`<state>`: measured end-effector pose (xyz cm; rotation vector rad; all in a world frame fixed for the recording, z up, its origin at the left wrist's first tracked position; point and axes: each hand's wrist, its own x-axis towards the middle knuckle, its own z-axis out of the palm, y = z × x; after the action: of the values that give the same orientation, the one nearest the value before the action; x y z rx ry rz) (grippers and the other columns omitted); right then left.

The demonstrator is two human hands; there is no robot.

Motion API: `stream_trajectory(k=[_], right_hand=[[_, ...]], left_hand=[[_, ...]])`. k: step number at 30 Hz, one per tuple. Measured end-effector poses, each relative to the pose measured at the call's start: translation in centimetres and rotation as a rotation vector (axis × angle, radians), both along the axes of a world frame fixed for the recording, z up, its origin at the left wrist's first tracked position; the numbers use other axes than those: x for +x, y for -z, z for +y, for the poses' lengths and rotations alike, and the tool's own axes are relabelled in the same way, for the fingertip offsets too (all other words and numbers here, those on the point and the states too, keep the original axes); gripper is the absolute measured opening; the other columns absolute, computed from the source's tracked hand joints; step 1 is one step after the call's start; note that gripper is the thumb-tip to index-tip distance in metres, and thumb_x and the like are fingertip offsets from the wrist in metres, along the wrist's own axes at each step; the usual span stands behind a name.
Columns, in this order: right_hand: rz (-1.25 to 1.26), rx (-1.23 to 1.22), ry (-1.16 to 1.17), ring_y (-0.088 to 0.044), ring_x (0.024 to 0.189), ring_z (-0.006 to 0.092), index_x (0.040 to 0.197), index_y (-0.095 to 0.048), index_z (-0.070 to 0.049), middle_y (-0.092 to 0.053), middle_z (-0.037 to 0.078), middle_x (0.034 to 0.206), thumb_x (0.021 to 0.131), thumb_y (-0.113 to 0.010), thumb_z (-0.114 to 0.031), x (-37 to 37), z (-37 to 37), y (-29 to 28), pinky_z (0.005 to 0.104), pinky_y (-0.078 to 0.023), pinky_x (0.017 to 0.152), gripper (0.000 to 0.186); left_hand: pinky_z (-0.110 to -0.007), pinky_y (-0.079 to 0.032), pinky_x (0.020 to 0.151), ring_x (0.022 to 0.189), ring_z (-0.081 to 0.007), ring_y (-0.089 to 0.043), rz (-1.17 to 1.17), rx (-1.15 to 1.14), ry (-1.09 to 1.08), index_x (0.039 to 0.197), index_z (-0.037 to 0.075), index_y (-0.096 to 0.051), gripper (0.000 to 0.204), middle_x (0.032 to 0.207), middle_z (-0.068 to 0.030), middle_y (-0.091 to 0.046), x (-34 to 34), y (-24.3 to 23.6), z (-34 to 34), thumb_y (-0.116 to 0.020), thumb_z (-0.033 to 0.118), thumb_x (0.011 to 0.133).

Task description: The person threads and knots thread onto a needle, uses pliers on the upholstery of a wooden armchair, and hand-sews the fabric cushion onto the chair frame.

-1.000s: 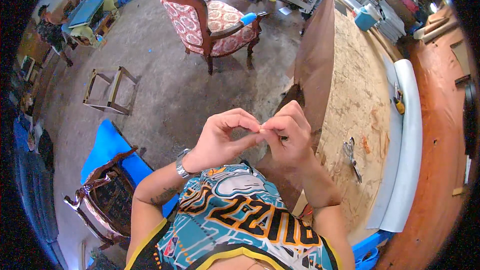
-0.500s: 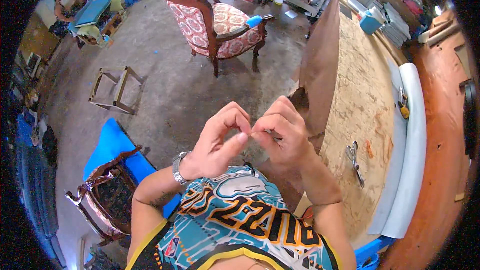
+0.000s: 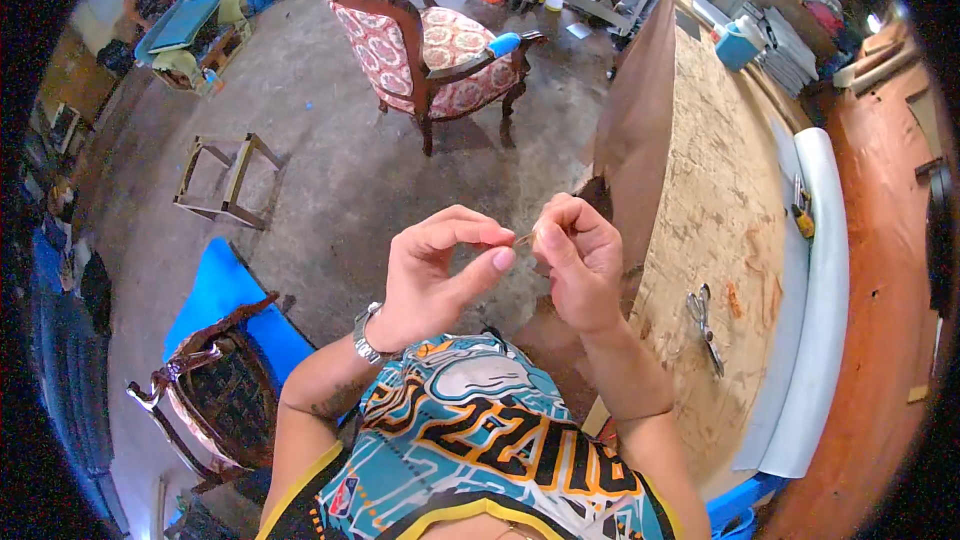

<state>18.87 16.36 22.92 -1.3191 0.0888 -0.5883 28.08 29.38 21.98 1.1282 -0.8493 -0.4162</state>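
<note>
My left hand (image 3: 450,270) and my right hand (image 3: 575,260) are raised together over my patterned jersey. A small, thin, light-brown item (image 3: 525,239), too small to identify, spans their fingertips. My right thumb and index finger pinch it; my left thumb and forefinger are at its other end. To their right lies a plywood worktable (image 3: 690,220) with brown material (image 3: 630,120) along its edge and metal scissors (image 3: 704,325) on it.
An upholstered armchair (image 3: 450,50) stands ahead, a small wooden frame (image 3: 236,185) at left, a carved chair frame (image 3: 225,400) on blue padding (image 3: 210,285) lower left. A person (image 3: 145,0) is back left. A white roll (image 3: 820,300) and yellow-handled tool (image 3: 803,220) lie right.
My right hand has turned, its thumb now upright against the index finger, and the thin item shows between my fingertips. The person at back left has shifted.
</note>
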Motion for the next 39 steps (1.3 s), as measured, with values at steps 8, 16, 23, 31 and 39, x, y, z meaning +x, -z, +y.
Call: stream_trajectory(k=[8,16,23,31,39], right_hand=[[-0.021,-0.119,0.047,-0.049,0.067,0.0041,0.082,-0.054,-0.003,-0.052,0.0,0.075,0.086,-0.055,-0.006,0.0,0.3,0.1,0.0176,-0.04,0.059,0.005],[0.025,-0.241,0.135,-0.05,0.066,0.0036,0.081,-0.055,-0.004,-0.052,-0.001,0.074,0.084,-0.058,-0.008,-0.2,0.6,0.1,0.0172,-0.039,0.055,0.006],[0.041,-0.363,0.194,-0.039,0.058,0.003,0.079,-0.056,-0.006,-0.047,-0.003,0.069,0.081,-0.062,-0.009,-0.1,0.6,0.5,0.0184,-0.031,0.049,0.007],[0.097,-0.583,0.327,-0.043,0.054,0.0112,0.076,-0.059,-0.006,-0.047,0.002,0.063,0.076,-0.067,-0.009,0.0,0.9,0.4,0.0243,-0.033,0.048,0.008],[0.122,-0.545,0.258,-0.044,0.057,0.0074,0.079,-0.06,-0.003,-0.049,0.001,0.068,0.077,-0.066,-0.006,-0.2,0.6,0.5,0.0208,-0.033,0.049,0.006]], left_hand=[[-0.023,-0.047,0.071,0.078,-0.0109,-0.058,0.242,0.113,0.265,0.09,-0.002,-0.066,0.011,0.085,-0.0071,-0.063,1.2,0.0,-0.5,-0.062,0.005,0.082],[-0.023,-0.047,0.07,0.078,-0.0101,-0.057,0.213,0.076,0.251,0.09,-0.001,-0.066,0.012,0.085,-0.0065,-0.063,1.3,0.2,-0.4,-0.065,0.002,0.078],[-0.023,-0.046,0.067,0.077,-0.0103,-0.057,0.09,0.084,0.162,0.088,0.0,-0.067,0.012,0.083,-0.0064,-0.063,1.3,0.1,-0.2,-0.066,-0.002,0.076],[-0.023,-0.044,0.07,0.077,-0.0098,-0.055,0.098,0.071,0.075,0.08,0.0,-0.062,0.005,0.081,-0.0048,-0.06,1.3,0.9,0.2,-0.064,-0.002,0.076],[-0.024,-0.044,0.073,0.079,-0.0112,-0.054,0.184,-0.046,0.146,0.084,0.001,-0.059,0.007,0.084,-0.0048,-0.058,1.9,1.6,0.5,-0.061,-0.002,0.078]])
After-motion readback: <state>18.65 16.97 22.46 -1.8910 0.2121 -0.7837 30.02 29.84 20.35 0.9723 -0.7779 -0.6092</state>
